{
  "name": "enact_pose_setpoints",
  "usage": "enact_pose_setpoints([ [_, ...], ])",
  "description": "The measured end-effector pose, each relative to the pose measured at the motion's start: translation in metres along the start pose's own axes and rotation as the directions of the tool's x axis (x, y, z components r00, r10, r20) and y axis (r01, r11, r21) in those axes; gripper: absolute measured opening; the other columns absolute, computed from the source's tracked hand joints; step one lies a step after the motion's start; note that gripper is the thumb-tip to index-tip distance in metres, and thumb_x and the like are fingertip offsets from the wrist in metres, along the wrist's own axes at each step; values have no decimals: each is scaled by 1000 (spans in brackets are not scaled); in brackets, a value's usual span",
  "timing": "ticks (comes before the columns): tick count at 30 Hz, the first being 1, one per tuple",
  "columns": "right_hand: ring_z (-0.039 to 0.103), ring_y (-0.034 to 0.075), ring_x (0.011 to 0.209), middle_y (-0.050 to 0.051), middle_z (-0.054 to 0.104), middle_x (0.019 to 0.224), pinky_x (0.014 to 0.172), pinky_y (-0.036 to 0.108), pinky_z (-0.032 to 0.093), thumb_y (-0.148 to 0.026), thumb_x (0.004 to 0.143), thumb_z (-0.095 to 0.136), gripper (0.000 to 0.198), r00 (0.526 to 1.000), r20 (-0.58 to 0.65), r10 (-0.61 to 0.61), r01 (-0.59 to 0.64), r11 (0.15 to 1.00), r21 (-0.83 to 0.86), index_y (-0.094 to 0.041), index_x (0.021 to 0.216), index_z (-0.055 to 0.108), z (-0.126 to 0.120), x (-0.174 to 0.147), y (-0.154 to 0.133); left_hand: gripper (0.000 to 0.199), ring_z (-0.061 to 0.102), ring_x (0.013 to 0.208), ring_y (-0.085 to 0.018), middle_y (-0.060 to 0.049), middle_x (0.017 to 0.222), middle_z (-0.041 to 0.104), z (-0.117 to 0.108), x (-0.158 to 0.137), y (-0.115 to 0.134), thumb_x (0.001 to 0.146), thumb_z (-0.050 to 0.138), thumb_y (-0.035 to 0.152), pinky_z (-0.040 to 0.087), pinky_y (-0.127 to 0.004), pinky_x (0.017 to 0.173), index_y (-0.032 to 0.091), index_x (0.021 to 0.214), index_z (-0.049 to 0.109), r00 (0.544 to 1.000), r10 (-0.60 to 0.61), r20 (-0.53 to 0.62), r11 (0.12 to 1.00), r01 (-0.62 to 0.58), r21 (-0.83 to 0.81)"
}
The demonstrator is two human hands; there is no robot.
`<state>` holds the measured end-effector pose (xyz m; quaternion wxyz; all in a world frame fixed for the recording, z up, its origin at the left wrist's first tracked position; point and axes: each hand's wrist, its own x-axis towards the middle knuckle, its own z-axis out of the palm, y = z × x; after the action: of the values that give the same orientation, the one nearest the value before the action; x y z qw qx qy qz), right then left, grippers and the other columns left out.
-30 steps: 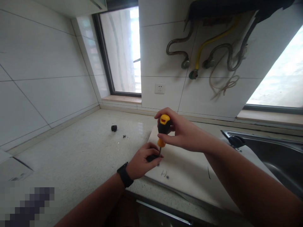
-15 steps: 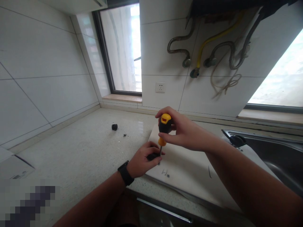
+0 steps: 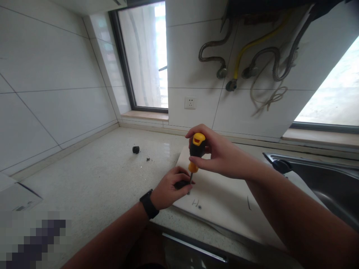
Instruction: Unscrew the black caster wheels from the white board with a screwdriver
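Observation:
My right hand (image 3: pixel 214 155) is wrapped round the black-and-yellow handle of a screwdriver (image 3: pixel 198 145), which stands nearly upright. Its shaft points down at the near left corner of a white board (image 3: pixel 224 194) lying on the counter. Low beside the shaft, my left hand (image 3: pixel 172 186), with a dark watch on the wrist, closes round a black part (image 3: pixel 181 184) and presses it on the board. Fingers cover most of that part, so its shape is unclear. The screwdriver's tip is hard to make out. A small metal fitting (image 3: pixel 199 207) sits in the board nearby.
On the speckled counter (image 3: pixel 106 168) lie a short black cylindrical piece (image 3: pixel 136 150) and several small screws (image 3: pixel 148 159). A steel sink (image 3: pixel 331 186) is at the right, with another black piece (image 3: pixel 282 166) by its edge. Hoses (image 3: pixel 213 59) and a socket (image 3: pixel 190 103) are on the wall.
The screwdriver handle and my right hand have shifted very slightly up and right. My left hand stays in place on the black part.

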<state>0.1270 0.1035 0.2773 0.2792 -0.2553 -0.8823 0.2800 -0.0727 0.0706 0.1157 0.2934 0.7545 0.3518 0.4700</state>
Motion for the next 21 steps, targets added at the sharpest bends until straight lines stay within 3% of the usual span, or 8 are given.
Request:
enact_pose_setpoints([
  [10,65,18,82,2,60,106,72,35,56,-25,85,73,45,1000,-27,-2,2,1000,-2,-27,124,50,-1,0,1,30,66,108,-24,-8,113,65,-1,-2,-3,91,71,23,54,-44,102,22,120,75,1000,16,20,1000,-16,25],
  [21,65,20,84,2,59,105,71,36,59,-25,86,73,44,998,-59,-15,18,999,39,-31,123,50,-5,-2,3,30,64,112,-25,-9,118,65,-2,-3,-3,95,64,22,52,-45,104,22,124,74,1000,0,26,1000,0,16],
])
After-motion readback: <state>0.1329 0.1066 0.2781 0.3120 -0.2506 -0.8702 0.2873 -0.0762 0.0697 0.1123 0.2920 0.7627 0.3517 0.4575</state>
